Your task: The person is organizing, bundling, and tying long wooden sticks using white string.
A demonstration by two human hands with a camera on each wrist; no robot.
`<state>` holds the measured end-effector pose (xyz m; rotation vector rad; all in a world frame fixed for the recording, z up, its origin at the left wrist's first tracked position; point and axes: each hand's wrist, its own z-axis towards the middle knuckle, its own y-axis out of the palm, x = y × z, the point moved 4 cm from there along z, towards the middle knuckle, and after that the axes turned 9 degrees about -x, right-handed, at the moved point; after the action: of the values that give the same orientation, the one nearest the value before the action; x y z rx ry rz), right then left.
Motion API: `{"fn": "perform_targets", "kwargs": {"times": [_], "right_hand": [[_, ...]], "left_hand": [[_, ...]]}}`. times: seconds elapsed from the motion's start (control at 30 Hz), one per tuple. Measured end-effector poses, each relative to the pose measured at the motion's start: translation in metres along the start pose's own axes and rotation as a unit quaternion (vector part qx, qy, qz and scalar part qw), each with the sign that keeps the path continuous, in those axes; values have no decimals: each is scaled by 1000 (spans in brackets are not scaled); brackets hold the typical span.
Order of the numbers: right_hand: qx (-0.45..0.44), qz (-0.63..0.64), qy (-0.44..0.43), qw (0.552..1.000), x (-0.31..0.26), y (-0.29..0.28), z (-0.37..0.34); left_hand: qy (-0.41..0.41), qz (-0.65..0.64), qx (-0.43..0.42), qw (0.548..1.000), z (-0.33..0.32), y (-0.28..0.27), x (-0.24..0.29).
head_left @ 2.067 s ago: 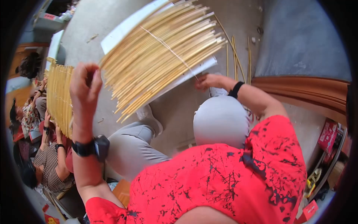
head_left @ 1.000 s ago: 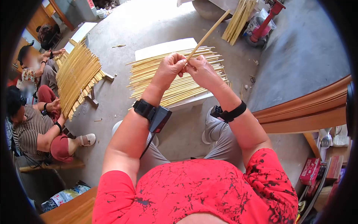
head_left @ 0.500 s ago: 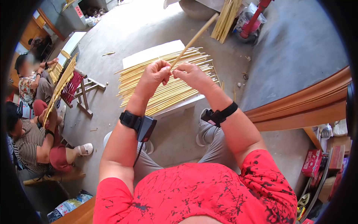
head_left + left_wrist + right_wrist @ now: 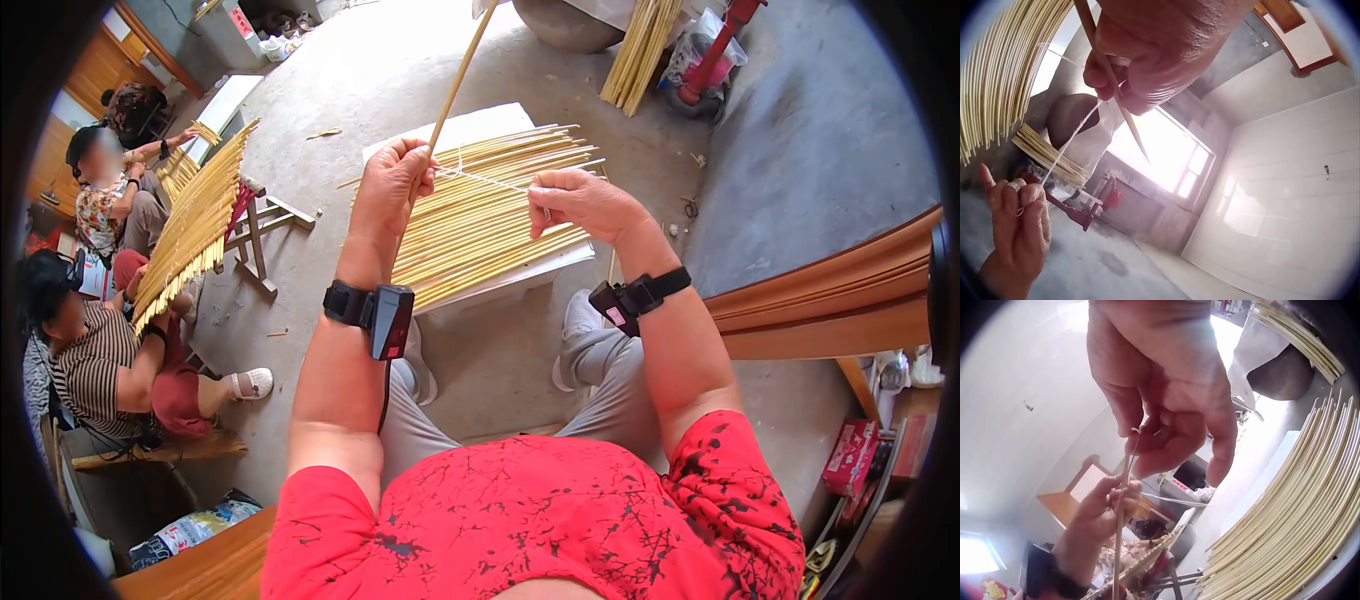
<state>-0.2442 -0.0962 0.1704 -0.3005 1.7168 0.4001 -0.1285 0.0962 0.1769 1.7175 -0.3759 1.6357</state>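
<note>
In the head view my left hand [image 4: 392,185] grips a long, thin reed stalk [image 4: 463,75], which slants up and away from me. A white string [image 4: 490,180] runs tight from the stalk at my left fingers to my right hand [image 4: 590,205]. The right thumb and fingers pinch that string; the left wrist view shows a ring [image 4: 1016,185] on one of them. Below both hands lies a mat of reed stalks [image 4: 480,240] side by side, resting on a white board [image 4: 500,118].
At the left, two seated people handle another stalk mat [image 4: 205,210] beside a wooden stand [image 4: 262,240]. A bundle of stalks [image 4: 640,55] leans at the back right, next to a red metal post [image 4: 715,60]. A wooden edge [image 4: 830,270] runs along the right.
From wide apart, my hands came together at a stalk above the mat. Since then the right hand has drawn away to the right, stretching the string, and the stalk has swung more upright.
</note>
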Motion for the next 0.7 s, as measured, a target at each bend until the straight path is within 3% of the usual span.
{"fn": "perform_targets", "kwargs": {"times": [0.27,0.37,0.4,0.47,0.53,0.6,0.7], "right_hand": [[66,35,48,996,-4,-16,-16],[184,3,22,983,-5,-31,-19],[184,4,22,983,-3,-32,-18],[241,-15,-57,969,-10,-35,-19],[290,12,-80,954,-14,-34,-18],[370,11,-154,916,-23,-33,-23],[367,106,-210,900,-23,-35,-22]], "left_hand": [[6,54,59,997,1,-10,-2],[12,50,59,997,2,-12,-4],[16,49,61,997,1,-11,-4],[15,59,63,996,1,-10,-6],[11,71,49,996,2,-9,-8],[6,77,45,996,0,-6,-8],[-1,82,35,996,-1,0,-7]]}}
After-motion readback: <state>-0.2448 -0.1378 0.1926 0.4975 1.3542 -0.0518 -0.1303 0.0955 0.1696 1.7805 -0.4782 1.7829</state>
